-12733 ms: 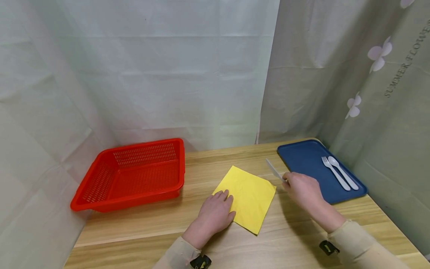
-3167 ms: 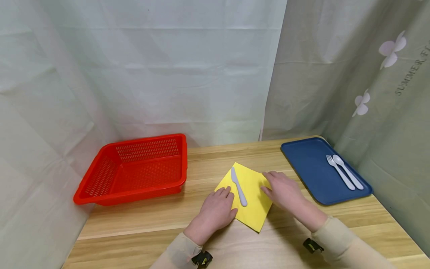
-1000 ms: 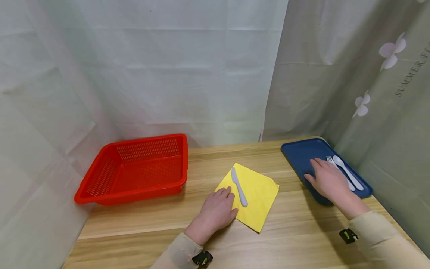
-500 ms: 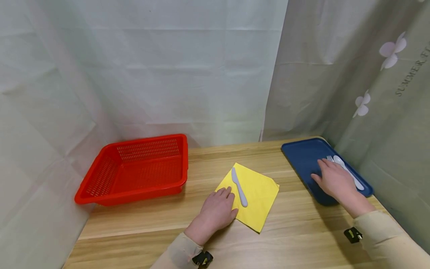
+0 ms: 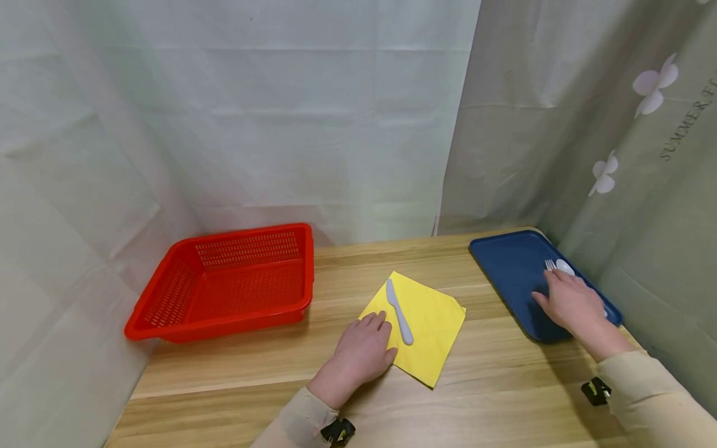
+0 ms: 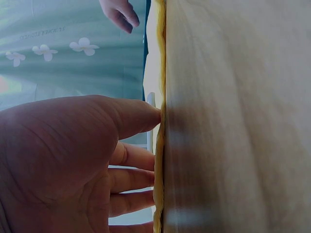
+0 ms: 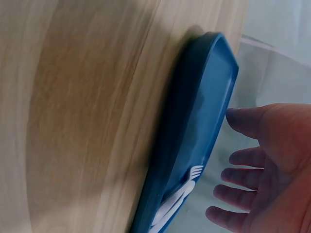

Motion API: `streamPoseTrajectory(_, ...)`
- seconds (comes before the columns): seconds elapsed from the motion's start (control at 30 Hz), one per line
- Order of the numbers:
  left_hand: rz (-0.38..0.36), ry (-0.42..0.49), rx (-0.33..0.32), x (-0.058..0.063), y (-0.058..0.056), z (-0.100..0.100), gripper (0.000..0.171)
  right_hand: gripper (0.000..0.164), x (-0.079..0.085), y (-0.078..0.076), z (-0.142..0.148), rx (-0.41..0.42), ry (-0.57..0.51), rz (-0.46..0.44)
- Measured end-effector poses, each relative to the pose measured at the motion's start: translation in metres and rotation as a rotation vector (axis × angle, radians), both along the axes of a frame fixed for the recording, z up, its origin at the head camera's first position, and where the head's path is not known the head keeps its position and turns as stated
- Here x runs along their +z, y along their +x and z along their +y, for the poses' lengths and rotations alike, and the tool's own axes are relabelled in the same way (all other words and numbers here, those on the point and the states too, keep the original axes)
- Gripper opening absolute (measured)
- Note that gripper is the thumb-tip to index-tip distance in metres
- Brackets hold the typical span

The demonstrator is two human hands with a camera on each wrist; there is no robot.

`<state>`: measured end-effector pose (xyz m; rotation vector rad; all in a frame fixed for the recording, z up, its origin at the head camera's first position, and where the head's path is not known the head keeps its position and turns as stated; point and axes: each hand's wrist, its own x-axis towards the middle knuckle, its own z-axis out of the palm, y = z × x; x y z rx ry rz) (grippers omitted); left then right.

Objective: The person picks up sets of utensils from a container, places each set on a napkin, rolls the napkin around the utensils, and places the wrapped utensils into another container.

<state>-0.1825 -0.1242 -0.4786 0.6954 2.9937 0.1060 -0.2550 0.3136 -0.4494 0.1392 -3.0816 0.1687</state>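
My left hand point(image 5: 361, 351) rests with its fingertips on the left edge of a folded yellow napkin point(image 5: 437, 336). On that napkin lies a white plastic knife point(image 5: 399, 314), just beyond the fingers and not held. Over the blue tray point(image 5: 506, 267) at the right hovers my right hand point(image 5: 574, 305), its fingers loosely extended and holding nothing. Beneath it a white fork point(image 5: 550, 265) and a white spoon point(image 5: 564, 267) lie side by side, most of their handles hidden in the head view. A gap shows between the right hand point(image 7: 277, 170) and the fork point(image 7: 196, 171) in the right wrist view.
A red perforated plastic basket point(image 5: 241, 292) stands at the left of the wooden table point(image 5: 235, 379). Pale curtains point(image 5: 313, 124) hang close behind the table and on both sides. The tray sits near the table's right edge, close to the curtain.
The knife, earlier in my right hand, now lies on the napkin. My right hand has gone from the napkin to the tray and drifted right over the fork and spoon. My left hand stays put.
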Motion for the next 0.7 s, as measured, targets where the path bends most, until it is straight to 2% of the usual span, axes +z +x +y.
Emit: streamPoseTrajectory(0.7, -0.025, -0.005, 0.012, 0.003, 0.0, 0.001, 0.057, 0.07, -0.004, -0.003, 0.022, -0.05, -0.005, -0.052)
